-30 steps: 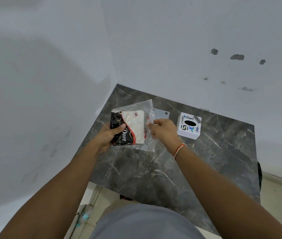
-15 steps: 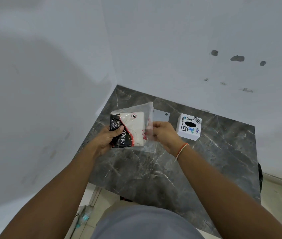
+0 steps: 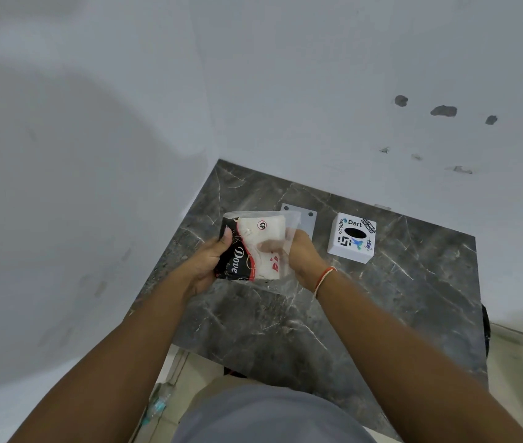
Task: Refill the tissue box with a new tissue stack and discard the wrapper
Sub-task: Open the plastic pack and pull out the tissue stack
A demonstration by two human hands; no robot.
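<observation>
Fingers (image 3: 269, 247) of the right hand (image 3: 303, 257) are pushed inside the clear plastic wrapper (image 3: 290, 219), seen blurred through the film, curled against the white tissue stack (image 3: 266, 238); whether they have closed on the stack or only press it, cannot tell. Left hand (image 3: 204, 266) clamps the pack from the other side, thumb laid across the black printed end, fingers wrapped underneath. One wrapper, one stack inside it; stack fills the lower part, loose film stands up empty at the far edge. Printing reads "Dove", black with red trim and small red marks. Pack is held above the dark marbled table (image 3: 317, 330), near its far left corner. One tissue box (image 3: 351, 236), white cube, stands on the table to the right of the hands, apart from them; oval slot on top shows only black, contents not visible. Stickers on its top, one reading "Dart". One flat grey plate (image 3: 309, 219) with two dark dots lies on the table between pack and box, partly hidden behind the film. One red-and-white thread band (image 3: 324, 279) on the right wrist. Two white walls meet behind the table.
</observation>
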